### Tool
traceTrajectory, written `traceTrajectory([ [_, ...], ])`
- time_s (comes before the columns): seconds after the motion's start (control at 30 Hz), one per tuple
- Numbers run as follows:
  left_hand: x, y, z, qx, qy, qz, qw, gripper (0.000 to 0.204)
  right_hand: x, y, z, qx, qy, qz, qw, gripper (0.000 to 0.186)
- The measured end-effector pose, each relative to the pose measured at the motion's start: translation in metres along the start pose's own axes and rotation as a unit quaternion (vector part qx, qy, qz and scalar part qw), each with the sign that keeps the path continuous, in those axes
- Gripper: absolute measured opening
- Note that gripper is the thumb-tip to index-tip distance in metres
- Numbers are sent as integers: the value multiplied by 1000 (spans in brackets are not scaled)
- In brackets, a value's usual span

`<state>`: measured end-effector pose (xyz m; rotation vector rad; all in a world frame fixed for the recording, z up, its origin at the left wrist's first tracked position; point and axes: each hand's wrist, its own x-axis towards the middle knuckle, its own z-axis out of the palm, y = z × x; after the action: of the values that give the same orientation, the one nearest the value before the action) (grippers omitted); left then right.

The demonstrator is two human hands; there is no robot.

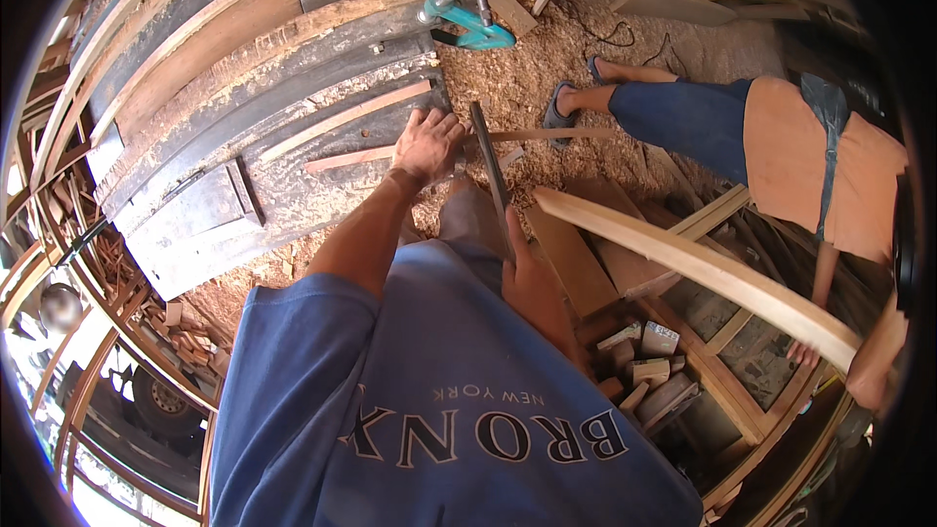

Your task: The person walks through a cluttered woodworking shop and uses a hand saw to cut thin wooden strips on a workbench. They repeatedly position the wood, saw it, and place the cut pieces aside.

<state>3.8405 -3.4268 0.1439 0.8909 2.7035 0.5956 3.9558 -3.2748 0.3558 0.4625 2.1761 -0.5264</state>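
Observation:
My left hand (429,144) lies with curled fingers over a thin pale wood strip (351,156) at the right end of the worn, dusty bench top (176,244), gripping it. The strip extends beyond the bench edge to the right. Another thin strip (342,117) lies just above it on the bench. My right hand (525,268) is closed on the lower end of a long, dark, flat tool, like a file (488,161), held upright in the picture beside my left hand. Its exact type is hard to tell.
A teal clamp (478,34) is at the bench's far edge. At right, a co-worker (800,166) in an orange top has hands on a long pale board (683,263) angled toward me. Offcut blocks (649,371) sit in wooden framing below. Shavings cover the floor; timber lines the left.

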Motion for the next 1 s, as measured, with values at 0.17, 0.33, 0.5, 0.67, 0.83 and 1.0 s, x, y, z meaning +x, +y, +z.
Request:
traceTrajectory([
  [0.17,2,0,-2,11,-32,-6,999,30,58,-11,6,40,60,-80,994,79],
  [0.33,0,1,4,-21,-8,-26,999,23,32,22,7,158,-11,-7,987,72],
  [0.5,2,1,7,-38,99,3,994,22,17,101,51,186,188,-44,963,63],
  [0.67,2,0,6,-42,83,17,996,24,59,180,100,196,45,133,971,38],
  [0.83,-7,-1,-1,-38,85,3,996,19,110,232,134,464,-5,140,875,25],
  [1.0,-35,24,-4,56,176,-87,979,33,164,255,141,686,-94,219,688,20],
])
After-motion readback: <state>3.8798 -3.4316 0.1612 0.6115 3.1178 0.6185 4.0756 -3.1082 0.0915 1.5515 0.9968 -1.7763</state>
